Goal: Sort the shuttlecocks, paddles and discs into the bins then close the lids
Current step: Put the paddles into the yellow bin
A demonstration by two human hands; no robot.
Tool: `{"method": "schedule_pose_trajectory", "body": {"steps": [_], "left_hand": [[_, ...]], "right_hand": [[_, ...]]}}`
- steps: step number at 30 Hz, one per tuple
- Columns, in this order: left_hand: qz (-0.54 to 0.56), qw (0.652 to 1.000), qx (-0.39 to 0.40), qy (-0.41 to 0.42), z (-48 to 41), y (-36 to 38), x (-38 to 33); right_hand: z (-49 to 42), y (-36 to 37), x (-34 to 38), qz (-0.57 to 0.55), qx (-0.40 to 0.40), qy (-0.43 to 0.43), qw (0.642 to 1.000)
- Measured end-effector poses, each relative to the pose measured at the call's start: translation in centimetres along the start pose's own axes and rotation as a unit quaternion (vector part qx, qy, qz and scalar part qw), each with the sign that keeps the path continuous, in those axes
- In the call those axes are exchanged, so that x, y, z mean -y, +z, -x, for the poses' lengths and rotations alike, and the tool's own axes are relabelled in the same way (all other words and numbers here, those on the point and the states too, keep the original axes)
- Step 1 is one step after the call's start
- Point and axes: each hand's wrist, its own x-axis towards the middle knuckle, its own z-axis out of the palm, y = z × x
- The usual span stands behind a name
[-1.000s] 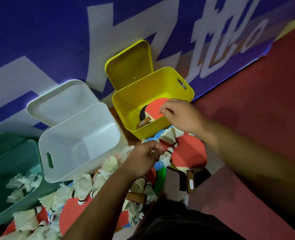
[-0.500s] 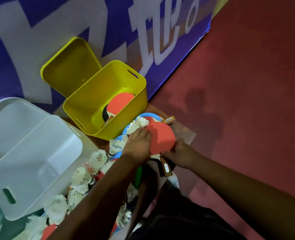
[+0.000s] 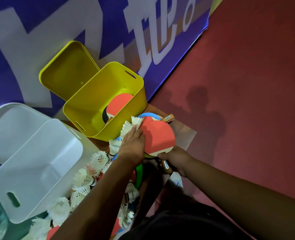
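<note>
Head view — right hand [image 3: 175, 159] grips red paddle [image 3: 158, 134] by its handle — left hand [image 3: 132, 146] rests flat on it

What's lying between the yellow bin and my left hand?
A white shuttlecock, close to the front wall of the yellow bin and just beyond the fingertips of the left hand, beside the red paddle. The head view shows it.

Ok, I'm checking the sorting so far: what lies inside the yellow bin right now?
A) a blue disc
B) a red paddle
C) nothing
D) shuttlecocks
B: a red paddle lies in the yellow bin and nothing else shows inside it; the right hand grips another paddle outside.
</note>
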Motion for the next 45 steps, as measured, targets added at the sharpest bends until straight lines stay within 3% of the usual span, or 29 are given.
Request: {"method": "schedule_pose_trajectory", "body": {"steps": [6, 15, 21, 28, 33, 39, 42, 45], "left_hand": [[0.030, 0.999, -0.020, -0.006, 0.5, -0.1, 0.2], [0.128, 0.991, -0.045, -0.002, 1.1, -0.5, -0.3], [0.177, 0.982, -0.070, 0.004, 2.2, -1.6, -0.2], [0.249, 0.960, -0.122, -0.031, 4.7, -3.9, 1.6], [0.278, 0.938, -0.185, -0.090, 7.2, -6.6, 4.1], [0.330, 0.896, -0.233, -0.185, 10.4, -8.4, 6.5], [0.360, 0.869, -0.252, -0.229, 11.3, -8.4, 6.9], [0.371, 0.863, -0.248, -0.236, 11.7, -7.7, 6.9]], "right_hand": [[1.2, -0.5, 2.0, -0.065, -0.008, -0.042, 0.997], [3.5, -2.5, 6.6, -0.050, -0.112, -0.135, 0.983], [5.9, -1.5, 11.4, -0.085, -0.087, -0.197, 0.973], [6.4, 1.6, 17.6, 0.015, -0.008, -0.248, 0.969], [4.0, 5.9, 21.9, 0.024, 0.046, -0.222, 0.974], [-2.4, 10.8, 26.3, 0.161, 0.088, -0.208, 0.961], [-4.7, 12.8, 27.5, 0.216, 0.109, -0.168, 0.956], [-6.7, 13.6, 28.4, 0.200, 0.126, -0.129, 0.963]]}}
